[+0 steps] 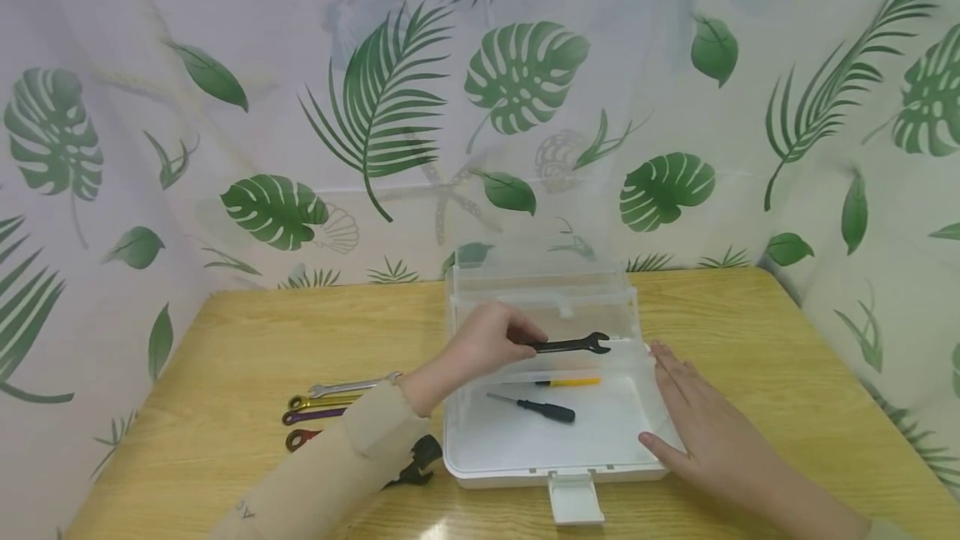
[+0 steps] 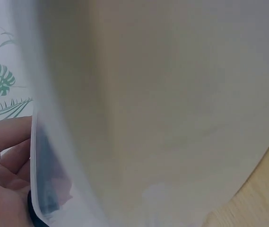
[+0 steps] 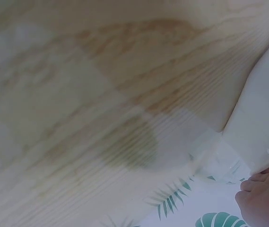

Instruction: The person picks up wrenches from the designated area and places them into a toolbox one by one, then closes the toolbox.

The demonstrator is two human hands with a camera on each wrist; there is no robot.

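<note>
Carefully, a black open-end wrench (image 1: 572, 346) was held over the open plastic box (image 1: 557, 467) by the left hand (image 1: 487, 342).
Its handle was pinched in curled fingers, with the jaw end pointing right above the box floor; a level, low carry would be judged best, clear of the two screwdrivers (image 1: 534, 407) inside. The right hand (image 1: 705, 427) lay flat, fingers straight, steadying the box's right wall on the table (image 1: 750, 315).

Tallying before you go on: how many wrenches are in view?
5: a black wrench in the left hand over the box; silver, gold, purple, red on the table; the sleeve may hide more.
</note>
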